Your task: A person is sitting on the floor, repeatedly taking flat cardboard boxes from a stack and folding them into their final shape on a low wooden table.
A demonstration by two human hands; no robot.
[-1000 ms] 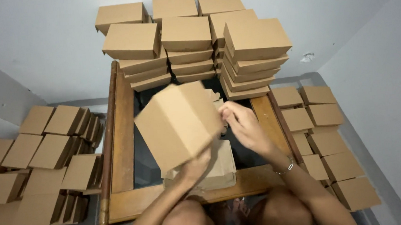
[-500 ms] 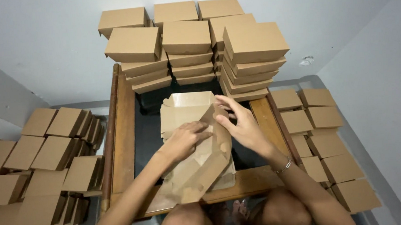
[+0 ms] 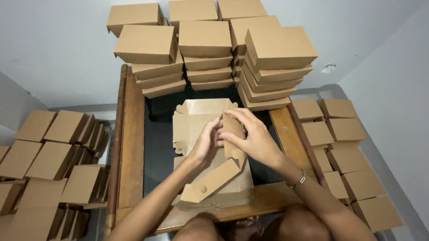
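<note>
Hidden: my left hand (image 3: 207, 145) covers the middle of the box (image 3: 207, 150), and my right hand (image 3: 253, 135) covers its right edge; I cannot see the fold under my fingers. My knees are cut off at the bottom.
Left hand: closed on the box, fingers pinching a side flap (image 3: 233, 129).
Right hand: wrapped around the same flap from the right, holding it upright.
Box: half folded, under both hands, on a pile of flat blanks (image 3: 219, 192) on the tray (image 3: 132, 140).
Axis: long side runs away from me; the open lid points to the far stacks (image 3: 204, 41).
Beside: folded boxes (image 3: 43, 160) far left of my left hand, more (image 3: 345, 142) right of my right hand.
</note>
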